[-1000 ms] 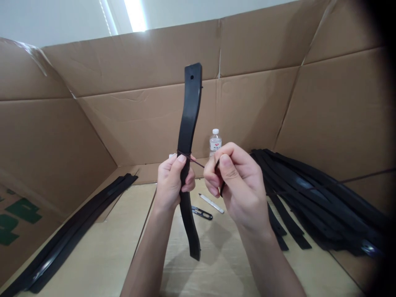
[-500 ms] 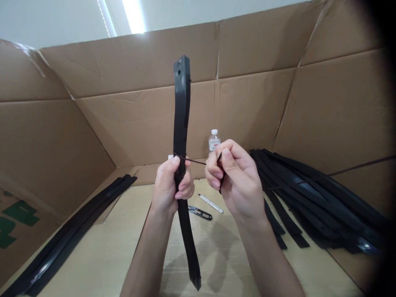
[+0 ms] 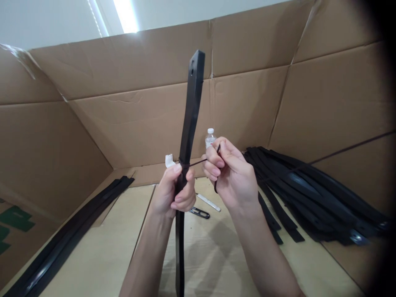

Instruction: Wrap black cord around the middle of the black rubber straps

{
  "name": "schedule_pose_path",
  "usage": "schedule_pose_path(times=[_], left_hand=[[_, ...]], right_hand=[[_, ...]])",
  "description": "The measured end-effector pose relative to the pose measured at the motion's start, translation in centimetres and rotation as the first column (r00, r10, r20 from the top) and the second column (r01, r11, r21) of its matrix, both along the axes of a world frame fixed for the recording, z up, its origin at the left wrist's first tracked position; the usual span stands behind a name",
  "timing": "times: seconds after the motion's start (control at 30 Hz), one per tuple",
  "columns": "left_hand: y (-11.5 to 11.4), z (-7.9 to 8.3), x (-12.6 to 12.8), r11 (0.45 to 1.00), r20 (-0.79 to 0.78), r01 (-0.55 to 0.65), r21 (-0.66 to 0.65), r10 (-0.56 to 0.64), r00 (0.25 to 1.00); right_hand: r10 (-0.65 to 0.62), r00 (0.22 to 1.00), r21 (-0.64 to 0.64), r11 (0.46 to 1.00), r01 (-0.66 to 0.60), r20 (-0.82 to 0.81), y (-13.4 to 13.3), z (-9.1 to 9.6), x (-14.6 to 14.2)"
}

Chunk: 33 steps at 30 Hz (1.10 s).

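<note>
My left hand (image 3: 177, 192) is closed around a long black strip (image 3: 192, 111) that stands nearly upright, with a hole near its top end. A thin dark cord (image 3: 198, 161) wraps the strip just above my left thumb and runs taut to my right hand (image 3: 232, 175). The fingers of my right hand are pinched on that cord, and a loop of it hangs by the palm. From the right edge of the view, more of the cord stretches in toward the hand.
A pile of black strips (image 3: 297, 189) lies at right, and more strips (image 3: 77, 231) lie at left. Beyond my hands stand a water bottle (image 3: 210, 136) and a white object (image 3: 169, 161). Thread snips (image 3: 200, 213) and a white pen-like tool (image 3: 209, 202) rest on the table. Cardboard walls (image 3: 139, 119) surround it.
The strip's top has tilted to the right and its lower end has swung left. My left hand has turned with it. My right hand has shifted slightly left, still pinching the cord.
</note>
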<state>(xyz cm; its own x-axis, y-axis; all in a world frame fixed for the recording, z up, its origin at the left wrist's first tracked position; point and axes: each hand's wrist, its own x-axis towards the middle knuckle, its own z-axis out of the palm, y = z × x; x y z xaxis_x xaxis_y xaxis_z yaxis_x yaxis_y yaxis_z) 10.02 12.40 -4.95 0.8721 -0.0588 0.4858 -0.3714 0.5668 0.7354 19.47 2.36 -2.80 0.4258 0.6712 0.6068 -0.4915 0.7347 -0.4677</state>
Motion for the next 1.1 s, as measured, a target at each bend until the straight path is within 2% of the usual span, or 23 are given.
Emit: schedule_pose_path(times=[0.2, 0.3, 0.53, 0.63, 0.73, 0.87, 0.93, 0.97, 1.03, 1.1], left_hand=[[-0.2, -0.6, 0.4, 0.987, 0.009, 0.152, -0.057, -0.151, 0.988], [-0.2, -0.6, 0.3, 0.98, 0.031, 0.182, -0.077, -0.18, 0.983], [-0.2, -0.3, 0.0, 0.977, 0.099, 0.206, -0.052, -0.2, 0.975], [0.3, -0.5, -0.2, 0.977, 0.06, 0.21, 0.028, -0.211, 0.976], [1.1, -1.1, -0.5, 0.969, 0.004, 0.201, 0.145, -0.203, 0.979], [2.1, -1.4, -1.1, 0.926, -0.088, 0.119, 0.359, -0.093, 0.992], [2.6, -0.9, -1.6, 0.854, -0.151, 0.091, 0.512, -0.015, 0.988], [2.8, -0.4, -1.9, 0.796, -0.192, 0.114, 0.594, 0.002, 0.981], [3.2, 0.9, -2.6, 0.616, -0.282, 0.171, 0.769, 0.087, 0.955], [3.3, 2.3, -3.3, 0.359, -0.299, 0.234, 0.903, 0.135, 0.945]], right_hand=[[0.072, 0.989, 0.081, 0.995, -0.062, -0.132, 0.1, 0.1, 0.0], [0.108, 0.98, 0.123, 0.988, -0.088, -0.166, 0.2, 0.1, -0.1], [0.143, 0.983, 0.046, 0.989, -0.139, -0.112, 0.8, -0.2, -0.1], [0.208, 0.977, -0.005, 0.978, -0.209, -0.056, 1.1, -0.4, 0.5], [0.335, 0.941, -0.105, 0.938, -0.329, 0.044, 1.4, -0.8, 1.4], [0.445, 0.875, -0.248, 0.885, -0.395, 0.193, 1.8, -1.1, 2.8], [0.484, 0.838, -0.317, 0.859, -0.402, 0.25, 1.9, -1.2, 3.2], [0.522, 0.81, -0.35, 0.836, -0.423, 0.268, 1.9, -1.3, 3.3], [0.602, 0.733, -0.401, 0.785, -0.472, 0.315, 2.1, -1.5, 3.3], [0.635, 0.662, -0.422, 0.768, -0.482, 0.398, 2.4, -1.8, 3.2]])
